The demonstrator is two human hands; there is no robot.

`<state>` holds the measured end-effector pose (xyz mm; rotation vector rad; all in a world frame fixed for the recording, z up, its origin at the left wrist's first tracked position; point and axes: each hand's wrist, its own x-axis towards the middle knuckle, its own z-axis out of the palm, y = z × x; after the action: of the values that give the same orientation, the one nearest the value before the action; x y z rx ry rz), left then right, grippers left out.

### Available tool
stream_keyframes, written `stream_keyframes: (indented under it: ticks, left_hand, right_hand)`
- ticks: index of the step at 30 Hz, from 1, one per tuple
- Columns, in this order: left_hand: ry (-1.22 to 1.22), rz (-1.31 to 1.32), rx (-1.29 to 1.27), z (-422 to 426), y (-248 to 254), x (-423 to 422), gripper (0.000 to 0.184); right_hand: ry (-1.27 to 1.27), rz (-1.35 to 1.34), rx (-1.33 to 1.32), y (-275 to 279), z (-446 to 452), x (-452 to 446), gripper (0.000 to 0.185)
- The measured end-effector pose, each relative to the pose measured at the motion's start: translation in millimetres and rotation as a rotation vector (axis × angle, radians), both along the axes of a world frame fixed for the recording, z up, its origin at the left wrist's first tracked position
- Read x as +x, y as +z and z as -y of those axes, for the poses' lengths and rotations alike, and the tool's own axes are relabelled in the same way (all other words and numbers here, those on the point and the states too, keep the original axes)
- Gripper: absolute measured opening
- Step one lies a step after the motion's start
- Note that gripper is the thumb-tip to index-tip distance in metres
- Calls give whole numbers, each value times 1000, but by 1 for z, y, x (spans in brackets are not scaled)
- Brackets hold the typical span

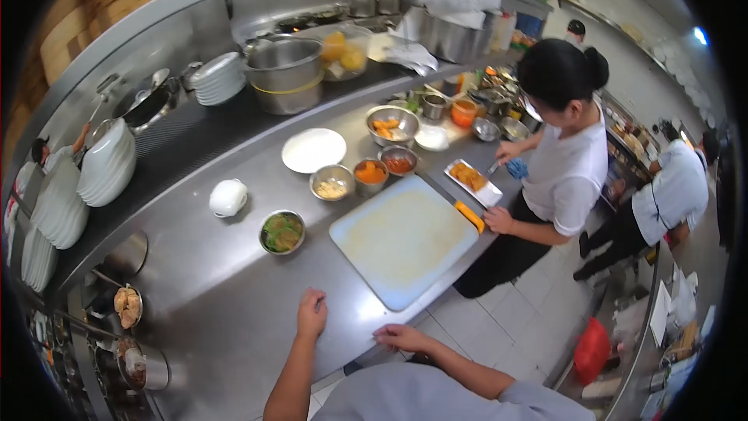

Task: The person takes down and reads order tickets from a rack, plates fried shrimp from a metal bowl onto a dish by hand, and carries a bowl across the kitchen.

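Your left hand (312, 312) rests on the steel counter (218, 273), its fingers bent inward; you can't tell from this angle how far they curl or whether anything is inside. Your right hand (401, 337) hangs by the counter's near edge, fingers loosely spread and slightly bent, with nothing visible in its grasp. The pale cutting board (405, 238) lies flat ahead of it, its near corner just beside that hand but apart from it. Beyond your left hand stands a metal bowl (285, 252) of green food, and farther off a white container (228, 197). Past the board's far edge sit a bowl of pale pieces (333, 196) and a white plate (314, 150). To your right, a co-worker (573, 148) stands over a white tray (492, 196) of orange-brown food, one hand near the orange object (470, 217) at the board's edge.
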<state>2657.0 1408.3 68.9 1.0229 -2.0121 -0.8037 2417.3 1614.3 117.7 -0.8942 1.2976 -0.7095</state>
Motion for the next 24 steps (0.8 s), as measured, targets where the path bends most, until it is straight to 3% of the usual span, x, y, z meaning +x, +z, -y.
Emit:
stream_keyframes:
  ticks: [3,5,10,19,24]
  left_hand:
    - [35,10,36,-9,-11,-9,20]
    - [63,32,-73,-15,-8,-17,20]
    - [165,67,-77,-34,-7,-38,18]
    - [301,128,-163,-36,-19,-53,16]
    - [376,128,-174,-39,-18,-53,16]
  right_hand:
    - [-12,60,-1,-5,-16,-25,40]
    - [-28,77,-4,-2,-30,-49,40]
    - [-225,37,77,-21,-93,-115,43]
    - [-444,-79,443,-146,-243,-201,38]
    - [-350,-299,625,-189,-317,-245,29]
